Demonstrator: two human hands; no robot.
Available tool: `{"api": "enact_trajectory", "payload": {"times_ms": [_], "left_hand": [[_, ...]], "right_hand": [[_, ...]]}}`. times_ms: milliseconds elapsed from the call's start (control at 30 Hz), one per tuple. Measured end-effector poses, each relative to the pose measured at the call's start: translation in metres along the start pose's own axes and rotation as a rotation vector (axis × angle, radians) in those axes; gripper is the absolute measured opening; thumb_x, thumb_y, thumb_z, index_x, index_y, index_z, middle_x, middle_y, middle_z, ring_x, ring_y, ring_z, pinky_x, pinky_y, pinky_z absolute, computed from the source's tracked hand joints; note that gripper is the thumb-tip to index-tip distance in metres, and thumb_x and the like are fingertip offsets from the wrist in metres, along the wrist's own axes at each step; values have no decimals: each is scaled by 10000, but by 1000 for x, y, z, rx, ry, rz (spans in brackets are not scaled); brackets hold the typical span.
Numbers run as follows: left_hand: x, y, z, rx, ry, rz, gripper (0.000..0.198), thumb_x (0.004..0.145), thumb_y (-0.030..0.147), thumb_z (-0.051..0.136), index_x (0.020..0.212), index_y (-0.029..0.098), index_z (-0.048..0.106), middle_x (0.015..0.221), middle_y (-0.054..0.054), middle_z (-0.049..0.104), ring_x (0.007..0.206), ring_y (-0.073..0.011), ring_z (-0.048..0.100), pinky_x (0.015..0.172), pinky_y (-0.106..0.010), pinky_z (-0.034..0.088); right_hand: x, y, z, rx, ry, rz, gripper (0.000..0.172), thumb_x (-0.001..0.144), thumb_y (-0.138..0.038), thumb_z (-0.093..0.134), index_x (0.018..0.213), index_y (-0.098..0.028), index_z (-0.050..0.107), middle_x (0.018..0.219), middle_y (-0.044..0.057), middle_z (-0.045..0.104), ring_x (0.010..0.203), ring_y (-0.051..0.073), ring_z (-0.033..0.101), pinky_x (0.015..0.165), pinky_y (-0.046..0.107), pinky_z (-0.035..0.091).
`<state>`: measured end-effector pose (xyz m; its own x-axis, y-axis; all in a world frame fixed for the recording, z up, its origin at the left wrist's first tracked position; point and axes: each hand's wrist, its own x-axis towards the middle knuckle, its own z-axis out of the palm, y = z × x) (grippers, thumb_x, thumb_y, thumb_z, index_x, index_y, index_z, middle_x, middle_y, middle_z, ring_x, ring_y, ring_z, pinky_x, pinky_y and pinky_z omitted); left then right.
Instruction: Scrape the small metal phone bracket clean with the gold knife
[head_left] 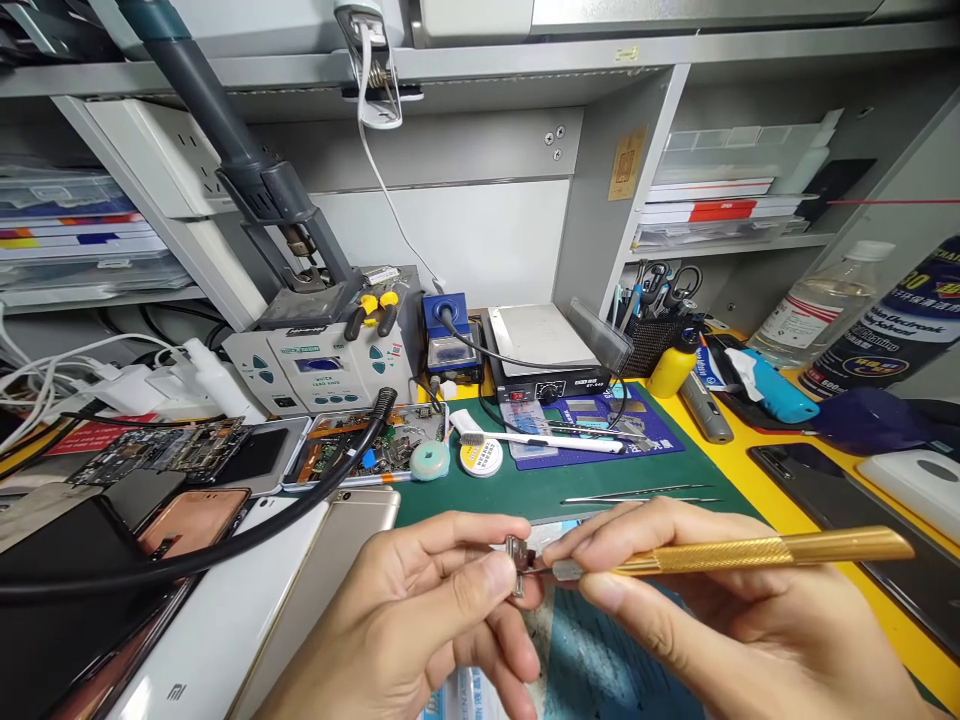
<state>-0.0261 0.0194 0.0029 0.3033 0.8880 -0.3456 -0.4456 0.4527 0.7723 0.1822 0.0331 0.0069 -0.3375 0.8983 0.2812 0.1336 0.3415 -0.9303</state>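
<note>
My left hand (420,610) pinches a small silver metal part (514,565) between thumb and fingertips; its exact kind is hard to tell. My right hand (697,590) grips a gold knurled tool handle (757,552) like a pen. The handle's metal tip (567,570) reaches the small part and seems to touch it. Both hands are held above a green work mat (480,500), with a blue-and-white printed sheet (600,660) under them.
Fine tweezers (637,495) lie just beyond my hands. Opened phones and circuit boards (157,455) lie to the left, under a black hose (187,560). Behind stand a soldering station (315,370) and hotplate (544,340). A bottle (817,305) and spray can (877,320) stand right.
</note>
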Motion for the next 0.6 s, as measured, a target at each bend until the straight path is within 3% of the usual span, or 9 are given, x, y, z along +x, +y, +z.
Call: {"api": "enact_trajectory", "payload": {"times_ms": [167,433,600], "left_hand": [[1,0,2,6,8,-10,160,834,219,796,970,135,794,738,-64,730,548,-150,686,504,-260,596],[5,3,2,23,13,-83,525,720,410,869,1150,135,745,783,-95,735,623,-231,719,545,-334,570],[4,6,2,18,-17,-103,479,730,381,866,1128,138,755,776,-89,736,620,-226,720,549,-330,573]], "right_hand": [[-1,0,-1,137,-44,123,99,923,-237,750,943,-333,765,949,-39,813,957,151,774,880,173,610],[4,-3,-6,272,-149,279,48,965,-278,713,951,-314,741,934,-59,773,926,107,732,865,143,572],[8,-4,-7,227,-162,280,27,961,-291,714,951,-308,732,919,-56,771,904,118,736,835,154,576]]}}
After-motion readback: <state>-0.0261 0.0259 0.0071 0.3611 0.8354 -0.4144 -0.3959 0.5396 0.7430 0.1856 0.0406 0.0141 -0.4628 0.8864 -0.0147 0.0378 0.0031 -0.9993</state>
